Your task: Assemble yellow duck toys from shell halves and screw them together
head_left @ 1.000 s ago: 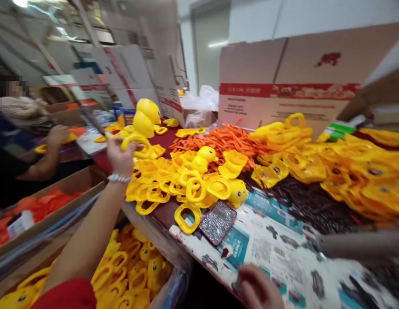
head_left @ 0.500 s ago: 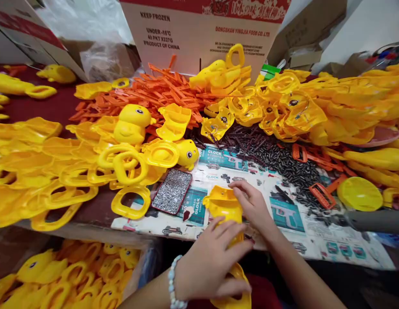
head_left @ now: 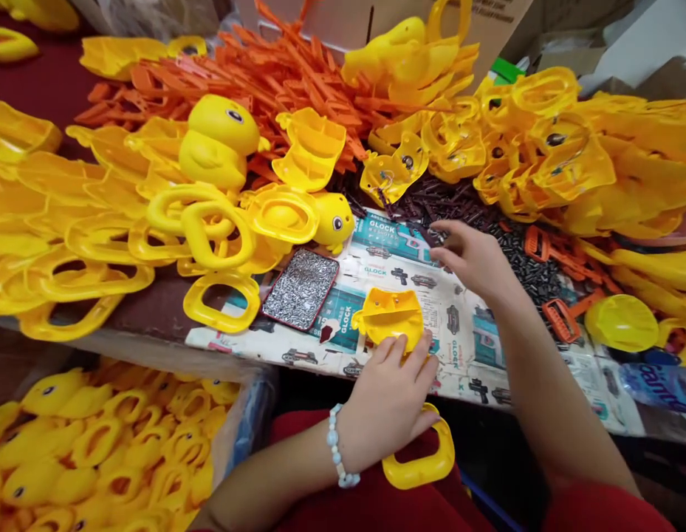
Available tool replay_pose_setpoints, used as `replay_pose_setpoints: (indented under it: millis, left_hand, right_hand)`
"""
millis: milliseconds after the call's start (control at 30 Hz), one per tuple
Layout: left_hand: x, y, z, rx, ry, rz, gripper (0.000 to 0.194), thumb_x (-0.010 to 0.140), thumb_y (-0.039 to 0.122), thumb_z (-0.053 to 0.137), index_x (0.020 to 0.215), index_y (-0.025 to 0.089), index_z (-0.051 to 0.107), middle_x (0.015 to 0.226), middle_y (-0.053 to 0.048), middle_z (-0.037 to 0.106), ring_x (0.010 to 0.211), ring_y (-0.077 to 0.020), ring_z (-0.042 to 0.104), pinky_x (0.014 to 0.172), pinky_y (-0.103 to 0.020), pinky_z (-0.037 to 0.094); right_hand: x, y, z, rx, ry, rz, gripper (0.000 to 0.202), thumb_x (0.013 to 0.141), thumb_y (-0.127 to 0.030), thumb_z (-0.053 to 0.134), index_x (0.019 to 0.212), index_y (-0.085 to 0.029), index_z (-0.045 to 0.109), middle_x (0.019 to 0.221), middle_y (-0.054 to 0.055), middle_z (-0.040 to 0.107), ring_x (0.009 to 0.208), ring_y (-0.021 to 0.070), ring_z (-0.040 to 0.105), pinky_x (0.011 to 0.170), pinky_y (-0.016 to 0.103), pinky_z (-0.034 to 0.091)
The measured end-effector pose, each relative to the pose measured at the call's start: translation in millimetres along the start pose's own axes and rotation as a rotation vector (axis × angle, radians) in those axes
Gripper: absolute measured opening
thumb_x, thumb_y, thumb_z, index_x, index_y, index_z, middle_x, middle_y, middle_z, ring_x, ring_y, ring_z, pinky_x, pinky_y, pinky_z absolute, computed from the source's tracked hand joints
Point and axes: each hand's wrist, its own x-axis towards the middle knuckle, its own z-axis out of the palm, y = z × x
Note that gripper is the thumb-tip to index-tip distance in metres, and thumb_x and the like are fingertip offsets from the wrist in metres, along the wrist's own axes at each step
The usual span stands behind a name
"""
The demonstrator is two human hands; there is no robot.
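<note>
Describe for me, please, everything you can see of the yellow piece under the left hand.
The yellow piece looks like a glossy plastic half-shell, hollow side up, with an inner rib and a beak-like bump on one side. It lies over the printed sheet, the left hand across it. A ring-shaped handle shows beyond the hand, which hides any join.

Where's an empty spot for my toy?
The printed sheet is bare between the tray of metal bits and right hand. Maroon cloth shows behind the far-left yellow shells. It's crowded around the orange strips.
</note>
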Motion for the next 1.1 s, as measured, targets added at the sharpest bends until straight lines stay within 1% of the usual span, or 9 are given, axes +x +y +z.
replay_pose_setpoints:
  millis: [67,167,267,367,533,667,800,933,1100]
  left_hand:
    - [0,-1,0.7,-0.005,0.000,0.006,0.064,0.077,0.056,0.064,0.124,0.015,0.050,0.147,-0.011,0.039,0.118,-0.0326,0.049,0.103,-0.044,0.036]
    - [0,-2,0.6,-0.015,-0.010,0.020,0.061,0.080,0.056,0.061,0.124,0.015,0.050,0.148,-0.011,0.037,0.119,-0.0331,0.048,0.102,-0.043,0.036]
    - [1,-4,-1.1,-0.021,-0.006,0.036,0.059,0.081,0.055,0.059,0.123,0.014,0.051,0.147,-0.013,0.038,0.116,-0.0313,0.050,0.101,-0.042,0.036]
    - [1,-5,-1.7,-0.020,0.000,0.043,0.060,0.082,0.056,0.059,0.123,0.013,0.051,0.145,-0.014,0.040,0.113,-0.0304,0.051,0.100,-0.040,0.036]
    - [1,-5,0.1,-0.024,-0.003,0.047,0.061,0.082,0.056,0.058,0.125,0.012,0.050,0.140,-0.014,0.044,0.116,-0.0318,0.048,0.100,-0.041,0.034]
    - [2,-5,0.3,-0.035,0.012,0.051,0.061,0.082,0.056,0.058,0.122,0.010,0.052,0.128,-0.013,0.053,0.109,-0.0308,0.050,0.097,-0.040,0.035]
    - [2,-6,0.3,-0.057,0.010,0.067,0.054,0.083,0.054,0.058,0.115,0.012,0.056,0.112,-0.010,0.060,0.101,-0.0292,0.052,0.096,-0.042,0.035]
    - [2,-8,-1.1,-0.081,-0.003,0.078,0.056,0.084,0.052,0.057,0.121,0.010,0.053,0.118,-0.012,0.057,0.106,-0.0299,0.051,0.099,-0.042,0.034]
    - [-1,-12,-7.0,-0.141,-0.007,0.071,0.057,0.083,0.053,0.058,0.121,0.012,0.052,0.121,-0.012,0.056,0.108,-0.0303,0.050,0.097,-0.043,0.038]
  right_hand:
    - [-19,-12,-3,0.221,-0.022,-0.080,0.032,0.086,-0.026,0.062,0.114,-0.016,0.050,0.074,-0.001,0.055,0.062,0.0112,0.053,0.058,0.018,0.041]
    - [-42,-29,-6,0.424,-0.040,-0.241,0.016,0.089,-0.030,0.059,0.092,-0.014,0.056,0.079,0.001,0.055,0.067,0.0095,0.053,0.059,0.017,0.041]
    - [-53,-45,-4,0.380,-0.127,-0.363,0.011,0.093,-0.023,0.055,0.091,-0.016,0.063,0.087,0.002,0.056,0.079,0.0094,0.054,0.067,0.017,0.043]
    - [-54,-58,2,0.291,-0.118,-0.421,0.014,0.093,-0.018,0.052,0.097,-0.017,0.065,0.094,0.003,0.055,0.086,0.0098,0.055,0.068,0.016,0.046]
    - [-50,-68,15,-0.036,0.001,-0.500,0.020,0.092,-0.014,0.040,0.096,-0.014,0.060,0.094,0.006,0.056,0.085,0.0137,0.055,0.072,0.023,0.045]
    - [-49,-73,19,-0.141,-0.042,-0.561,0.018,0.092,-0.012,0.039,0.089,-0.011,0.056,0.087,0.005,0.054,0.077,0.0124,0.053,0.067,0.022,0.040]
    - [-48,-78,21,-0.268,-0.048,-0.642,0.029,0.095,-0.009,0.032,0.078,-0.010,0.056,0.080,0.006,0.050,0.073,0.0130,0.047,0.061,0.024,0.033]
    - [-44,-79,22,-0.272,-0.091,-0.730,0.030,0.093,-0.007,0.032,0.070,-0.010,0.051,0.072,0.004,0.045,0.065,0.0118,0.037,0.057,0.025,0.022]
    - [-37,-79,23,-0.235,-0.211,-0.687,0.025,0.089,-0.006,0.039,0.070,-0.011,0.055,0.072,0.003,0.048,0.066,0.0113,0.036,0.057,0.025,0.018]
